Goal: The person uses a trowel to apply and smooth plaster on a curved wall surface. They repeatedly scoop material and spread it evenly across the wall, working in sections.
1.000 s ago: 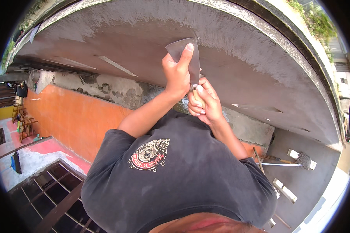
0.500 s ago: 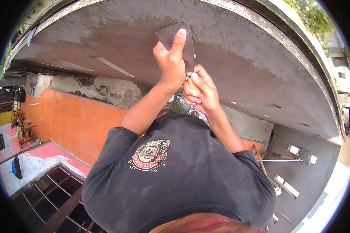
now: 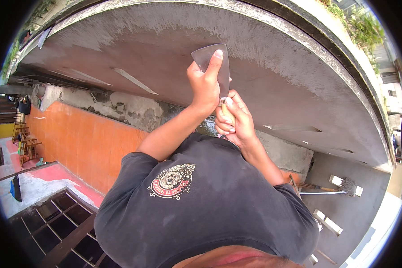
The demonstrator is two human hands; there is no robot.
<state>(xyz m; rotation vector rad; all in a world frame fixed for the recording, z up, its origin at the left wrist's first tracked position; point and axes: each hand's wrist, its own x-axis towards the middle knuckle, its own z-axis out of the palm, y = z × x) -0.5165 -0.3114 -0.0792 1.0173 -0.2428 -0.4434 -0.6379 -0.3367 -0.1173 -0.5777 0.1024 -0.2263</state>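
Well, in the head view both arms reach up and forward from the dark T-shirt (image 3: 210,205), elbows bent, hands close together in front of the chest. The left hand (image 3: 205,87) pinches the blade of a scraper (image 3: 224,73), its thumb laid flat along the near face. Just below and to its right, the right hand (image 3: 236,118) wraps its fingers around the scraper's pale handle. The scraper points upward, broad edge at the grey wall (image 3: 281,80); whether it touches cannot be told. The wall curves across the upper half, rough near its top. An orange stretch (image 3: 85,138) lies to the left, a dark paned grid (image 3: 62,219) at lower left, and a bristled brush (image 3: 347,185) far right.
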